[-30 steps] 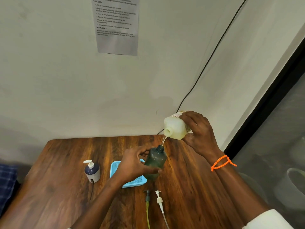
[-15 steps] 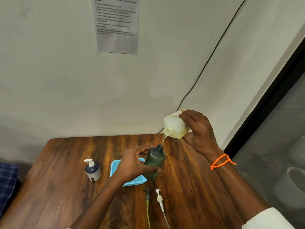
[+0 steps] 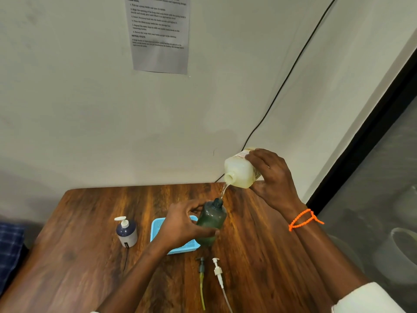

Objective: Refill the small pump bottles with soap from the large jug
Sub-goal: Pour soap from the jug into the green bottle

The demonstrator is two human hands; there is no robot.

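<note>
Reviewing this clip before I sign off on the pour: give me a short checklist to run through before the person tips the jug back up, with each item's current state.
1. Stream lands in the neck of the green bottle: ok, the thin stream runs from the jug's mouth to the bottle's open top.
2. Left hand steadies the bottle: ok, fingers wrapped around its body.
3. Right hand has the jug secure: ok, gripped around its body, tilted mouth down.
4. Fill level in the bottle: cannot tell, the dark plastic hides it.
5. Pump heads within reach: ok, the dark pump and the white pump lie on the table.
6. Spills on the table: cannot tell.
</note>
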